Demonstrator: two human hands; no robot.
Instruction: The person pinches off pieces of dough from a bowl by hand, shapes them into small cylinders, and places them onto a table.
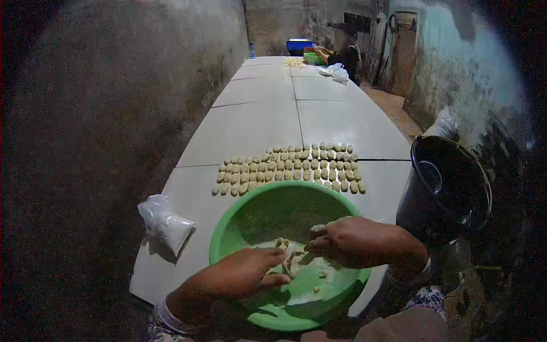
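A large green basin [225,228] stands at the near end of the table, with bits of sticky dough [294,263] and white flour in its bottom. My left hand [242,271] reaches in from the left, thumb and forefinger apart, close beside the dough. From the right comes my right hand [356,242], its fingers apart and smeared with dough, at the other side of the same lump. Neither hand visibly grips anything. Just beyond the basin, many small oval dough pieces [279,166] lie in rows on the white table [250,128].
A plastic bag of white powder [165,225] sits at the left edge. At the right stands a dark bucket [419,199]. Far down the table a person [346,57] works by a green bowl [313,58], near a blue crate [299,45] and a plastic bag [338,73].
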